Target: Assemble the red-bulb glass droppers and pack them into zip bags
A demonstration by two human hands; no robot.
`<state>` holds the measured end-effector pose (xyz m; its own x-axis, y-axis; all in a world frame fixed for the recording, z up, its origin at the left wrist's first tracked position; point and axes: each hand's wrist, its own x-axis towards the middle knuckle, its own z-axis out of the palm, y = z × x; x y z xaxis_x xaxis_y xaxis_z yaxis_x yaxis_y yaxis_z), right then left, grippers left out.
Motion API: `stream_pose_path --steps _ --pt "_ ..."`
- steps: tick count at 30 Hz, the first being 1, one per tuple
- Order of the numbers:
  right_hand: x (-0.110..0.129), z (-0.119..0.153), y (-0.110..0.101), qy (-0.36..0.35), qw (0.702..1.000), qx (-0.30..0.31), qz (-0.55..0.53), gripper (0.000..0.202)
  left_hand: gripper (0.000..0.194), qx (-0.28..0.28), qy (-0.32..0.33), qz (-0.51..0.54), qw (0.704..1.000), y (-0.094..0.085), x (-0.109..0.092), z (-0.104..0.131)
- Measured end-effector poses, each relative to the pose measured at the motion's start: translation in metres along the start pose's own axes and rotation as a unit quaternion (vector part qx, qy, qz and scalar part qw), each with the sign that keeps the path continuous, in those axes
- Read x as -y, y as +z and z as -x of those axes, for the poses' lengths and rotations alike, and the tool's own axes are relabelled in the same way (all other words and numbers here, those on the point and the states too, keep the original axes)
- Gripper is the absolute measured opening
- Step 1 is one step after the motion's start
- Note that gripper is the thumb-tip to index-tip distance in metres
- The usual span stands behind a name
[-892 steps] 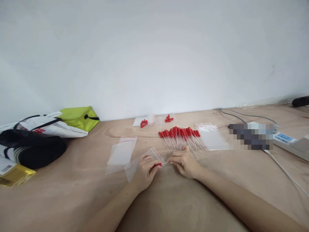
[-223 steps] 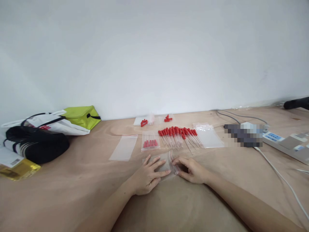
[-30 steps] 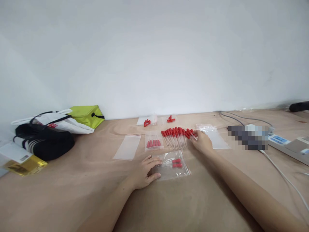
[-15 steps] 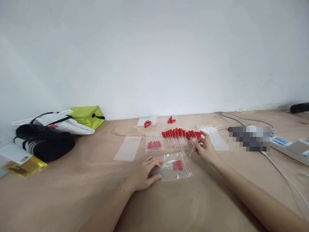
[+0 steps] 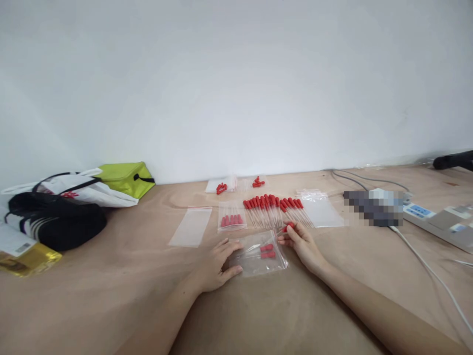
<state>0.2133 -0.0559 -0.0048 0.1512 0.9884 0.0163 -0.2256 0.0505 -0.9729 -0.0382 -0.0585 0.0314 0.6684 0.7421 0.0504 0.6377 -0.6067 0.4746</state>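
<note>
A clear zip bag (image 5: 254, 266) with two red-bulbed droppers inside lies flat in front of me. The fingers of my left hand (image 5: 218, 264) are spread, with thumb and fingertips resting on its left edge. My right hand (image 5: 301, 246) pinches a red-bulbed dropper (image 5: 287, 227) close to the bag's upper right corner. Behind the bag, several loose droppers (image 5: 264, 204) lie side by side, with another group (image 5: 291, 204) to their right. A sealed bag (image 5: 231, 217) holding several droppers is to their left.
At left lie a flat bag (image 5: 191, 227), black bag (image 5: 70, 222), green bag (image 5: 123, 178) and yellow-liquid pack (image 5: 33, 259). Clear bags (image 5: 325, 212) and a power strip (image 5: 436, 222) are at right. Red bulbs (image 5: 221, 189) sit near the wall.
My right hand has moved from the right-hand dropper group left and toward me, bringing one dropper to the bag. My left hand stays on the bag. The view has shifted slightly.
</note>
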Motion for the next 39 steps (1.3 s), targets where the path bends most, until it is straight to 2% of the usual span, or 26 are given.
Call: stream_pose_path --steps 6,11,14,19,21,23,25,27,32,39 --pt "-0.001 0.005 0.003 0.007 0.998 0.026 0.063 0.042 0.042 0.002 -0.002 -0.004 1.000 0.000 0.000 0.000" --pt "-0.004 0.004 0.003 0.013 0.989 0.094 0.115 0.031 0.042 0.011 -0.004 -0.015 1.000 -0.001 -0.002 -0.001" --pt "-0.008 0.001 0.003 -0.008 0.980 0.123 0.157 0.025 0.042 0.010 0.003 -0.016 1.000 -0.003 -0.004 -0.002" --pt "-0.012 -0.003 -0.001 -0.089 0.945 0.129 0.286 0.023 0.041 0.007 0.005 -0.017 1.000 -0.002 -0.004 -0.002" --pt "-0.009 -0.010 -0.004 -0.101 0.940 0.109 0.308 0.022 0.041 0.009 0.009 -0.015 1.000 -0.002 -0.003 -0.002" --pt "-0.003 -0.022 -0.008 -0.106 0.930 0.044 0.348 0.018 0.040 0.011 0.019 -0.012 1.000 -0.001 -0.001 -0.003" --pt "0.005 -0.038 -0.009 -0.111 0.905 -0.040 0.409 0.009 0.040 0.013 0.029 -0.010 0.999 -0.001 0.000 -0.003" --pt "0.011 -0.056 -0.007 -0.100 0.886 -0.085 0.445 0.006 0.040 0.018 0.041 -0.017 0.999 0.000 0.001 -0.003" --pt "0.015 -0.083 0.009 -0.065 0.872 -0.112 0.472 0.026 0.040 0.036 0.071 -0.066 0.995 0.001 0.003 -0.003" --pt "0.016 -0.093 0.023 -0.023 0.867 -0.125 0.483 0.034 0.034 0.045 0.075 -0.091 0.992 0.001 0.003 -0.003"
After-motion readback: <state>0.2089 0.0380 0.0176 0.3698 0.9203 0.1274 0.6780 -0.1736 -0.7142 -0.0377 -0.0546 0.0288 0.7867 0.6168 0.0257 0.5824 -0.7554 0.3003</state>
